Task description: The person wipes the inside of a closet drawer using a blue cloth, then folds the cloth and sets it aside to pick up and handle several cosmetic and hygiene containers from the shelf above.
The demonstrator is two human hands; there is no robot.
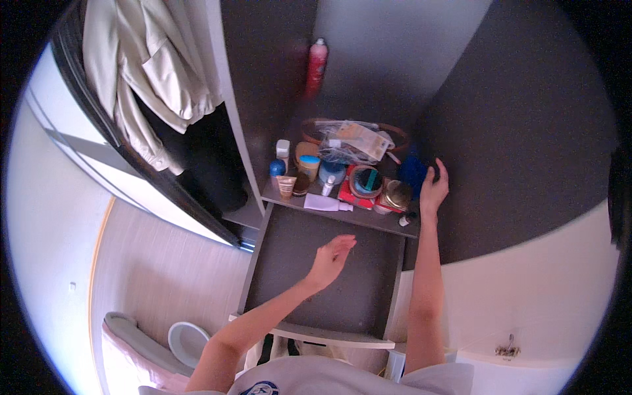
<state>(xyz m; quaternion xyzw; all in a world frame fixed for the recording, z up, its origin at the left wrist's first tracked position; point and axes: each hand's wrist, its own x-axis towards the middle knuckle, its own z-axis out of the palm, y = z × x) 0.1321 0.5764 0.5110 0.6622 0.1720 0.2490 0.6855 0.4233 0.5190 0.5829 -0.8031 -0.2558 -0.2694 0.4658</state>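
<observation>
My left hand (332, 260) hovers over the pulled-out drawer (365, 276), its fingers loosely bent and holding nothing that I can see. At the right end of the shelf, my right hand (435, 188) is beside a dark blue object (413, 170), thumb and fingers apart; contact cannot be told. Along the shelf stand a blue-capped roll-on bottle (277, 169), a brown tube (286, 187), a yellow jar with blue lid (309, 167), a small white bottle (328, 185) and a gold-lidded jar (396, 194). A lilac tube (326, 203) lies at the front edge.
A clear plastic bag (353, 140) and a red spray can (316, 66) are farther back. Cream jackets (168, 74) hang in the left compartment. Dark side panels flank the shelf. A round basin (189, 343) sits on the floor at lower left.
</observation>
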